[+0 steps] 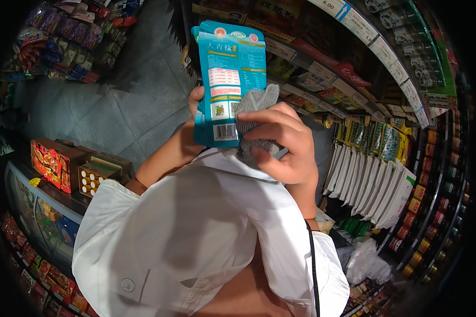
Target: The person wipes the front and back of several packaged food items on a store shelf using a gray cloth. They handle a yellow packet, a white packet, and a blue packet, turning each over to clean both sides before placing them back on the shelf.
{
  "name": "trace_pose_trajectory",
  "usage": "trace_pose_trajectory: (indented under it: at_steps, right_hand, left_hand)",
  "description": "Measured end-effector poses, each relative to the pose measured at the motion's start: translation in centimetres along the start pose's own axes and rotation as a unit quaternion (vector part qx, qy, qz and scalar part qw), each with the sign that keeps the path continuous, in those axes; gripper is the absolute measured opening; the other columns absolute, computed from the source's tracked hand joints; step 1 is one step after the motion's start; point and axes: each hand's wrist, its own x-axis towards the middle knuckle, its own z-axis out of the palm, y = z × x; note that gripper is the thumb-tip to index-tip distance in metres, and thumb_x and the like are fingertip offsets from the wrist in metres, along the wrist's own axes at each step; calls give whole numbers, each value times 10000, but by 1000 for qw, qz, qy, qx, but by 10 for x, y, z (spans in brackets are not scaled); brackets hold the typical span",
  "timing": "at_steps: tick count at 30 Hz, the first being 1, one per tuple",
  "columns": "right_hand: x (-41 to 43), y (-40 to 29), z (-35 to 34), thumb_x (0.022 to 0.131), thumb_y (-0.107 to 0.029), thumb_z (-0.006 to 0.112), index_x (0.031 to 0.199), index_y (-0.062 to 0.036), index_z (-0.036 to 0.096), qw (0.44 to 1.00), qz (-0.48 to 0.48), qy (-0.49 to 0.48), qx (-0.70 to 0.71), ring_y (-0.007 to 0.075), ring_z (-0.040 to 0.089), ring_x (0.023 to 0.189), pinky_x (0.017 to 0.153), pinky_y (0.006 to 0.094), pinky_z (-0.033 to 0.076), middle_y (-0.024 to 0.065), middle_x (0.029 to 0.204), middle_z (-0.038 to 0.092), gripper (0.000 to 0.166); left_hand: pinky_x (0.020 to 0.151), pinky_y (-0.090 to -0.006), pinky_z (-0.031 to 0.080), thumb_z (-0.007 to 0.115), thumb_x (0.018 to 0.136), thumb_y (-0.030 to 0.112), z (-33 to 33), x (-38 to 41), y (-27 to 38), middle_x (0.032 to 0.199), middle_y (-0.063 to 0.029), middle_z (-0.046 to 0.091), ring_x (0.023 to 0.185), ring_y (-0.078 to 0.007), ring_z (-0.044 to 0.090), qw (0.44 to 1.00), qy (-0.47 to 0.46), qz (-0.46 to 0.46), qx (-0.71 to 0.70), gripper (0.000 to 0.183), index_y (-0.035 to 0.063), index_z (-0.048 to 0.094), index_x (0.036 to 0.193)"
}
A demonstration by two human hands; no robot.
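A teal plastic pouch (238, 59) with a printed back panel, a barcode and gold strips is held upright in front of my chest. Behind it shows the edge of what looks like a second teal pouch (200, 123). My left hand (196, 101) grips them from the left; most of its fingers are hidden behind the packs. In my right hand (283, 140) is a crumpled grey knit cloth (258, 107), pressed against the lower right side of the front pouch. The cloth covers part of a printed code there.
Shelves with price labels (365, 33) and packets rise close on the right. White packs (369, 182) hang beyond my right arm, above a clear plastic bag (367, 261). Left are a glass-topped freezer (43, 214) with cartons (99, 170) on it, and a snack rack (71, 39) across the tiled floor (139, 83).
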Motion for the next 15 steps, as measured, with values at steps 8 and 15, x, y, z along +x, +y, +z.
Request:
trace_pose_trajectory:
  at_steps: [8, 15]
  right_hand:
    - [-34, 17, -29, 526, -84, 581, 657, -17, 571, 989, 68, -21, 132, 214, 564, 592, 551, 285, 423, 121, 718, 637, 148]
    - [-16, 5, -5, 634, -75, 700, 773, -28, 620, 996, -13, 75, 44, 237, 572, 734, 668, 310, 423, 152, 948, 654, 167]
  left_hand:
    - [867, -579, 459, 808, 579, 394, 9, 6, 5, 1272, -260, 349, 1105, -420, 472, 991, -125, -54, -1, 1099, 0, 159, 1374]
    - [945, -504, 428, 733, 614, 434, 0, 11, -3, 1264, -285, 408, 1127, -413, 482, 988, -152, -29, 16, 987, -15, 256, 1352]
